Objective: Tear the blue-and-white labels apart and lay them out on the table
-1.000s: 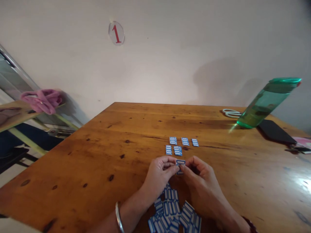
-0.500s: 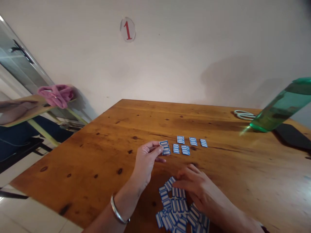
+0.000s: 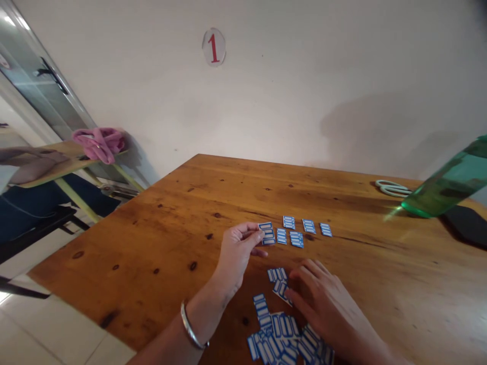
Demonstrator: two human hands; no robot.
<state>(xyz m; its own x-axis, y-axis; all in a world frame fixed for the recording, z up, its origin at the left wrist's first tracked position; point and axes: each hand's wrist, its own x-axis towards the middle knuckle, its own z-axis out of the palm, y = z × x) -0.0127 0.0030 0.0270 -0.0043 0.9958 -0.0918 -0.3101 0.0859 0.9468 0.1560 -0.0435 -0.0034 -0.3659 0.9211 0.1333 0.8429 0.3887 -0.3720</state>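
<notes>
Nearest, leaning over a loose heap of blue-and-white rectangular cards [image 3: 281, 347]; just beyond it, touching a stray card [image 3: 282, 291] with a half-spread, ungripping right hand [image 3: 325, 299]. Farther past the heap, pinching one blue-and-white card [image 3: 269, 234] in the left hand [image 3: 236, 249], beside five matching pieces [image 3: 296, 239].

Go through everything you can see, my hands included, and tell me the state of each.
Left hand: pinching a blue-and-white card
Right hand: open, beside loose cards, contact unclear
Set-out cards: flat, two rows
Card pile: overlapping, scattered
Green bottle: tilted in view, partly out of frame
White cord: looped
Black item: flat, partly cut off
Pink cloth: bunched up
Number sign: on the wall
</notes>
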